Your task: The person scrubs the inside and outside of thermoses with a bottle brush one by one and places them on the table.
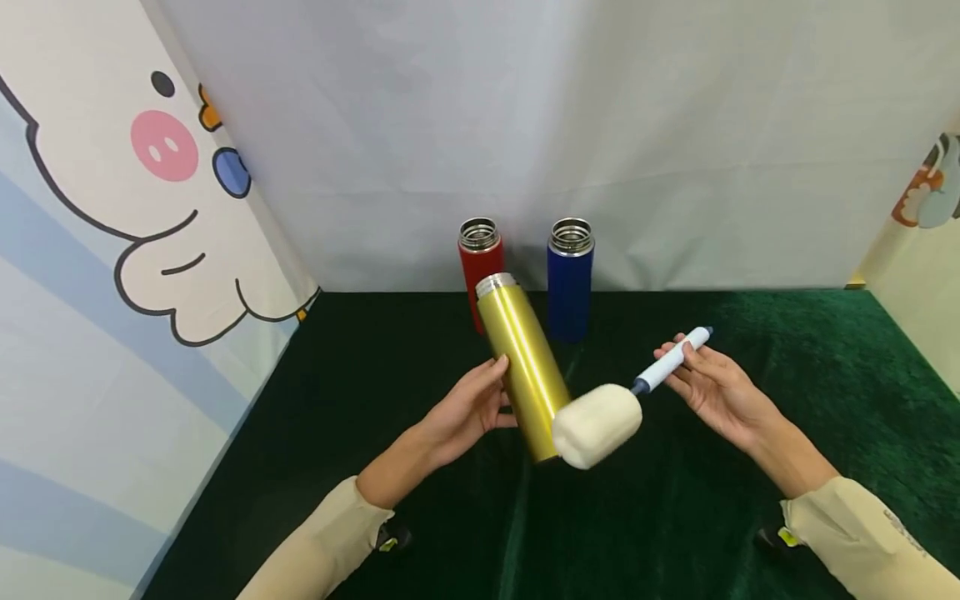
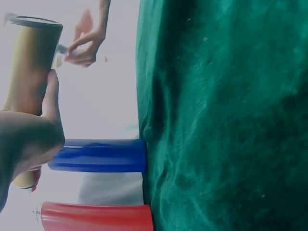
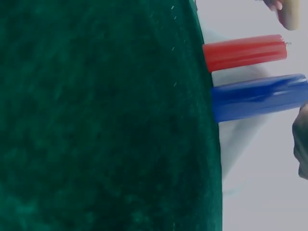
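Note:
My left hand [image 1: 468, 408] grips a gold thermos bottle [image 1: 521, 358] around its lower half, thumb across the front. The bottle has no lid; its silver mouth leans up and to the left. In my right hand [image 1: 716, 392] is a sponge bottle brush [image 1: 597, 425], pinched by its pale blue handle [image 1: 667, 367]. Its white sponge head points down-left and overlaps the bottle's base in the head view. The left wrist view shows the gold bottle [image 2: 31, 62] from the side, held above the table. Only part of the right hand [image 3: 301, 142] enters the right wrist view.
A red bottle [image 1: 480, 254] and a blue bottle [image 1: 570, 287], both lidless, stand upright at the table's back edge. Dark green velvet cloth [image 1: 360, 375] covers the table. Behind it hangs a pale curtain [image 1: 420, 108], with a cartoon-printed panel [image 1: 82, 400] on the left.

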{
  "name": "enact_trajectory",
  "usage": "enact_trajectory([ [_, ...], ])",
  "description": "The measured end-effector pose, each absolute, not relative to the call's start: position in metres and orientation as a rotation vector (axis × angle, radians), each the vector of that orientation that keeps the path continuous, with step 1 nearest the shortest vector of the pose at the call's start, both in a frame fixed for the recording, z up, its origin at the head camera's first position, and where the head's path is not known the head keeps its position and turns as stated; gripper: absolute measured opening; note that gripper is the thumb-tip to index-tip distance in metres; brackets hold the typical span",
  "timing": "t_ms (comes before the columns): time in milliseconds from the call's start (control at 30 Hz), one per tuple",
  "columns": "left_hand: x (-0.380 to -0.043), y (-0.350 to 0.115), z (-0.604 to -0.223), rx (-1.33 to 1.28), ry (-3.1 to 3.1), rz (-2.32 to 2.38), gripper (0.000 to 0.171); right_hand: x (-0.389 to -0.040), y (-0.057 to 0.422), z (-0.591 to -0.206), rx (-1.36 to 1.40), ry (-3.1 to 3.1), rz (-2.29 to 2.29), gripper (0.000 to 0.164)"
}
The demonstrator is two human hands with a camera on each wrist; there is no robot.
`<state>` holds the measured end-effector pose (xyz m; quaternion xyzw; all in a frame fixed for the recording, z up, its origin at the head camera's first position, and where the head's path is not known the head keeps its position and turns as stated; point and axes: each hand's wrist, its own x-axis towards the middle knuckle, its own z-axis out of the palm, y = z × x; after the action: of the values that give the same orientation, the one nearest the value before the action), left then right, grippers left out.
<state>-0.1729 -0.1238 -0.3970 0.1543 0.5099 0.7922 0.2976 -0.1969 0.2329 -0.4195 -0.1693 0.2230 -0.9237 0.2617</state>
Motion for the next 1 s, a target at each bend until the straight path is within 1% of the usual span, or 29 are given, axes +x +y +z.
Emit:
enact_trajectory([
  [67, -0.174, -0.124, -0.396, 0.408, 1.354, 2.092, 0.039, -0.198, 0.233, -0.422, -0.503, 0.613, -2.483, 0.037],
  [133, -0.173, -0.123, -0.396, 0.401, 1.356, 2.058, 0.04, -0.201, 0.231, -0.421, -0.478, 0.611, -2.504, 0.036],
  [333, -0.169, -0.118, -0.402, 0.452, 1.396, 1.9, 0.053, -0.21, 0.22, -0.403, -0.196, 0.426, -2.693, 0.018],
  [400, -0.168, -0.118, -0.403, 0.475, 1.401, 1.881, 0.056, -0.21, 0.22, -0.399, -0.124, 0.382, -2.729, 0.019],
  [467, -0.167, -0.119, -0.403, 0.475, 1.391, 1.908, 0.054, -0.21, 0.221, -0.4, -0.097, 0.394, -2.72, 0.02],
  [567, -0.169, -0.123, -0.4, 0.43, 1.335, 2.02, 0.048, -0.208, 0.226, -0.407, -0.149, 0.522, -2.641, 0.018],
  [767, -0.173, -0.13, -0.392, 0.328, 1.284, 2.184, 0.039, -0.203, 0.234, -0.422, -0.321, 0.684, -2.482, 0.029],
  [900, -0.171, -0.127, -0.391, 0.325, 1.292, 2.163, 0.041, -0.204, 0.229, -0.418, -0.345, 0.673, -2.495, 0.029],
  [1000, -0.166, -0.122, -0.395, 0.354, 1.324, 2.076, 0.044, -0.208, 0.222, -0.409, -0.265, 0.532, -2.573, 0.024],
])
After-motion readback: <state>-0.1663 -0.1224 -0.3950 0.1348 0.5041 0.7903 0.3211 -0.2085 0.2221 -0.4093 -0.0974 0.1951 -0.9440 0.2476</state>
